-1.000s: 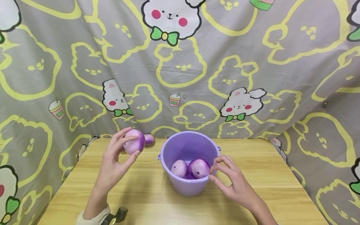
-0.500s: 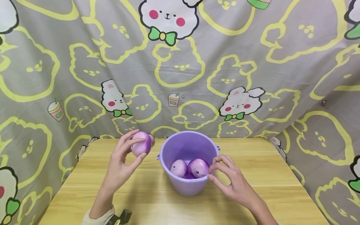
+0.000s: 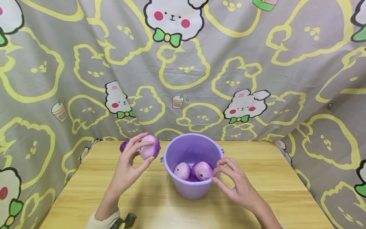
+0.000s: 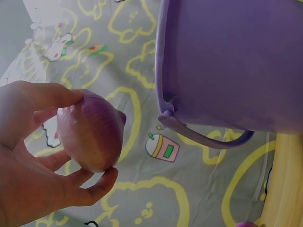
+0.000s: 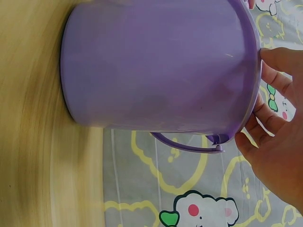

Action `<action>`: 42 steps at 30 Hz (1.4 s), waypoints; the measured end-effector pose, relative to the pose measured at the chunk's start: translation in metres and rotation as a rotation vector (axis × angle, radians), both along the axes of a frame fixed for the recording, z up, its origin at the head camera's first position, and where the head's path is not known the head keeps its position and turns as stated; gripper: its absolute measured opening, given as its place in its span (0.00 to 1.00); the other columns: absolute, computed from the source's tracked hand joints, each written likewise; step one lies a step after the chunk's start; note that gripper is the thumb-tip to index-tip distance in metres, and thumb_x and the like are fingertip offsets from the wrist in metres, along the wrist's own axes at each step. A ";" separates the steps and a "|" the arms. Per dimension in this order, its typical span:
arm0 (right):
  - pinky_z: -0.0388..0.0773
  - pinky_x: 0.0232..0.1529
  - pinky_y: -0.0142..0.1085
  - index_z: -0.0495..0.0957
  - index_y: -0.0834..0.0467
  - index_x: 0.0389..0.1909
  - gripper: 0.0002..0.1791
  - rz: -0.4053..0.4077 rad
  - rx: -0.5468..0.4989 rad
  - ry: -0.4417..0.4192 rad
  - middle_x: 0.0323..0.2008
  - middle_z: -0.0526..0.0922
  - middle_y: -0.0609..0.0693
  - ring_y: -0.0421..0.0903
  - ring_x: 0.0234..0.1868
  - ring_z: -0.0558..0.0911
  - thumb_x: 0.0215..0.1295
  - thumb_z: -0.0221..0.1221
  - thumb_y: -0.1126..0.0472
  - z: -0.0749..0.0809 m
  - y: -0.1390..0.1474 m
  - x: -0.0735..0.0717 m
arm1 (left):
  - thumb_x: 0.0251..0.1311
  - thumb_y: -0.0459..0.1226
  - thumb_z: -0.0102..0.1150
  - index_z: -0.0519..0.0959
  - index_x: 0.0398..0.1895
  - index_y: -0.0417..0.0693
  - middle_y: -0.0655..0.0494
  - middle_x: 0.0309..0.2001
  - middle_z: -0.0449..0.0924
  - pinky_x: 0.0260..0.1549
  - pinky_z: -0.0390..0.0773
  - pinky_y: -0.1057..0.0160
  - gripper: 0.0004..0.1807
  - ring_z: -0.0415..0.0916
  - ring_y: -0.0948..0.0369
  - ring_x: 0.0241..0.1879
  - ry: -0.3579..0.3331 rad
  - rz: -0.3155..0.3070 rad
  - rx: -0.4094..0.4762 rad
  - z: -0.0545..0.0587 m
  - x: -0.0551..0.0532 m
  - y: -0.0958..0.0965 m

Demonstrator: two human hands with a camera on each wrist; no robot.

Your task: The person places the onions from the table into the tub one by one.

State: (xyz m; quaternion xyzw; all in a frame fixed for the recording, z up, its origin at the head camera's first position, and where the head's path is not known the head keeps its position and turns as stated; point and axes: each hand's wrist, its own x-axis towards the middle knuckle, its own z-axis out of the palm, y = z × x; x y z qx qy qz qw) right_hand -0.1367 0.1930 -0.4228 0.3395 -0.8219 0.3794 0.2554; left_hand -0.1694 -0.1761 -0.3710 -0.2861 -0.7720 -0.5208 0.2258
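Observation:
In the head view my left hand (image 3: 130, 163) holds a red onion (image 3: 150, 147) above the table, left of the purple bucket (image 3: 192, 190). The left wrist view shows the thumb and fingertips around this onion (image 4: 92, 132), apart from the bucket. Inside the bucket lie two more onions, a paler one (image 3: 182, 171) and a darker one (image 3: 202, 171). At the bucket's right side my right hand (image 3: 238, 186) pinches the rim. From the right wrist view, its fingers and thumb meet the bucket's rim (image 5: 253, 85). The bucket stands upright.
Behind my left hand, part of another purple onion (image 3: 124, 146) shows at the table's back left. The wooden table (image 3: 274, 178) ends at a patterned curtain (image 3: 188, 76). The bucket's handle (image 5: 184, 146) hangs behind it.
My left hand has moved right with the onion, closer to the bucket. A purple onion at the back left has come into view behind it. My right hand stays at the rim.

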 end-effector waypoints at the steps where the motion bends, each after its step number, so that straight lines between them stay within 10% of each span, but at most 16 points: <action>1: 0.68 0.57 0.38 0.81 0.40 0.42 0.18 0.000 -0.001 0.001 0.47 0.76 0.40 0.43 0.52 0.72 0.59 0.72 0.66 0.000 0.000 0.000 | 0.55 0.21 0.71 0.81 0.58 0.45 0.44 0.71 0.67 0.52 0.81 0.66 0.27 0.67 0.52 0.67 0.001 -0.005 0.002 0.000 0.000 0.001; 42: 0.68 0.58 0.35 0.82 0.42 0.42 0.18 0.016 -0.009 0.009 0.47 0.77 0.42 0.44 0.52 0.72 0.58 0.72 0.66 -0.001 0.001 -0.001 | 0.62 0.32 0.71 0.82 0.60 0.56 0.55 0.72 0.68 0.63 0.74 0.48 0.22 0.65 0.53 0.71 0.008 -0.176 -0.161 0.017 -0.014 0.043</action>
